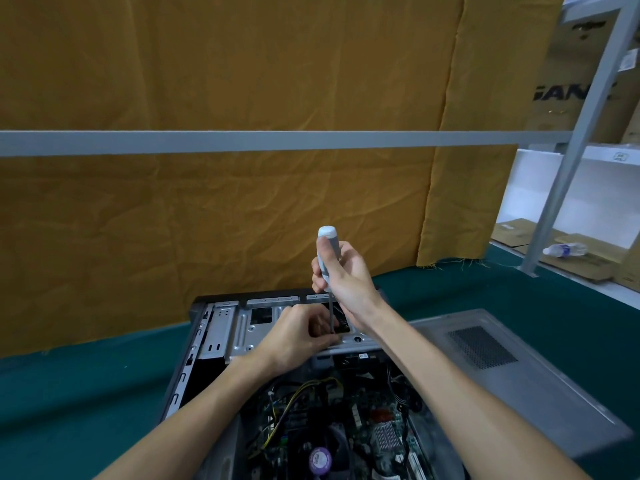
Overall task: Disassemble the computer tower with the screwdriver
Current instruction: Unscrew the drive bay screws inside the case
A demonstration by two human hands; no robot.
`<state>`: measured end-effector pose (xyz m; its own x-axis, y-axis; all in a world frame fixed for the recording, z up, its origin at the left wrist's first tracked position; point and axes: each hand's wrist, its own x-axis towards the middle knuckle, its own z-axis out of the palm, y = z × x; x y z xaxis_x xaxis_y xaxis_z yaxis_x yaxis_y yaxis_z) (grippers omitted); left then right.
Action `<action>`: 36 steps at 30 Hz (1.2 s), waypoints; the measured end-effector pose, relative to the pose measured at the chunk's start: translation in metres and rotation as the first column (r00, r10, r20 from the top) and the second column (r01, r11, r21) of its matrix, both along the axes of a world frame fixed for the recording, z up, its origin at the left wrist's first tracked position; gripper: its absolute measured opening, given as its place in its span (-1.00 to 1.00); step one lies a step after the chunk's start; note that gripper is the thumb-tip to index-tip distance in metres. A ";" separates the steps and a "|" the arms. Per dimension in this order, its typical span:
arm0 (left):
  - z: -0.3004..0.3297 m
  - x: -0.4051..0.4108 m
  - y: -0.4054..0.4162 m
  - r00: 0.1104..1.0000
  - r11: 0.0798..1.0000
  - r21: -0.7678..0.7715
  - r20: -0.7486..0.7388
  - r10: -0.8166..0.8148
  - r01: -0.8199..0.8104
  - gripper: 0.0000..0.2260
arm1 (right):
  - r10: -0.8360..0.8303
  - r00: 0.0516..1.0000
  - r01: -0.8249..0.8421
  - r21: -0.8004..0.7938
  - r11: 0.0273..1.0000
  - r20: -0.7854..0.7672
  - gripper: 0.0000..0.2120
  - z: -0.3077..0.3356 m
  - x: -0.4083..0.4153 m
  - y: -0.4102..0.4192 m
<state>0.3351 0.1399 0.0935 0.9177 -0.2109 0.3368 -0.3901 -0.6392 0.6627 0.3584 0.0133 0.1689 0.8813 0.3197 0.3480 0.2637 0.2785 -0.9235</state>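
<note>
Right-hand (343, 271) grip on white-handled screwdriver (327, 258)

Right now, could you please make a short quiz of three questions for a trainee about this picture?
1. True or false: the right hand holds the screwdriver upright.
2. Where does the removed side panel lie? A) left of the computer tower B) right of it C) on top of it
3. Fill in: the left hand rests at the screwdriver's ____ on the metal drive cage.

Key: 1 true; 2 B; 3 tip.
</note>
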 end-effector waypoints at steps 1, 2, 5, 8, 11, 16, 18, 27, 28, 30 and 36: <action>0.001 0.000 0.000 1.000 1.000 -0.001 -0.008 -0.007 0.007 -0.82 | -0.003 1.000 0.003 0.005 1.000 -0.007 -0.51 0.000 0.000 -0.001; 0.002 -0.001 0.001 1.000 1.000 -0.003 -0.020 -0.017 0.017 -0.85 | -0.006 1.000 0.006 -0.001 1.000 -0.009 -0.49 0.000 0.001 -0.003; 0.004 -0.001 0.003 0.998 0.999 -0.013 -0.047 -0.044 0.043 -0.89 | 0.017 0.999 -0.018 -0.007 1.000 -0.039 -0.34 -0.001 0.002 -0.006; 0.004 -0.001 0.002 0.999 0.999 0.025 -0.032 -0.023 0.023 -0.90 | 0.066 0.998 -0.066 -0.031 0.997 -0.014 -0.27 0.000 0.002 -0.005; 0.002 -0.001 0.002 1.000 0.999 0.046 -0.020 -0.006 0.006 -0.89 | 0.072 0.997 -0.072 -0.030 0.997 -0.002 -0.28 0.001 0.003 -0.005; 0.002 -0.002 0.002 1.000 1.000 0.016 0.005 0.020 -0.020 -0.94 | 0.015 1.000 -0.014 0.073 0.997 -0.008 -0.66 0.018 0.015 -0.022; 0.006 -0.002 0.002 0.999 0.990 -0.131 -0.011 0.043 -0.044 -0.99 | -0.081 0.996 0.081 -0.003 0.997 0.029 -0.77 0.024 0.021 -0.030; 0.020 0.000 0.004 0.864 0.493 -0.821 -0.445 -0.237 -0.288 -0.81 | -0.092 0.826 0.490 -0.628 0.605 0.556 -0.78 -0.023 0.010 -0.040; 0.020 0.000 0.003 0.850 0.445 -0.843 -0.450 -0.274 -0.302 -0.83 | -0.097 0.820 0.494 -0.612 0.618 0.564 -0.76 -0.023 0.011 -0.041; 0.021 0.001 0.001 0.829 0.342 -0.880 -0.443 -0.341 -0.330 -0.88 | -0.069 0.820 0.480 -0.618 0.622 0.568 -0.80 -0.020 0.012 -0.043; 0.017 0.007 -0.004 0.911 0.521 -0.817 -0.380 -0.160 -0.249 -0.84 | -0.058 0.798 0.520 -0.637 0.569 0.600 -0.89 -0.020 0.020 -0.050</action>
<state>0.3418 0.1360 0.1104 0.9992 0.0259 -0.0301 0.0214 0.2854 0.9582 0.3789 -0.0372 0.1491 0.7637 0.4160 0.4937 0.6363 -0.6141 -0.4669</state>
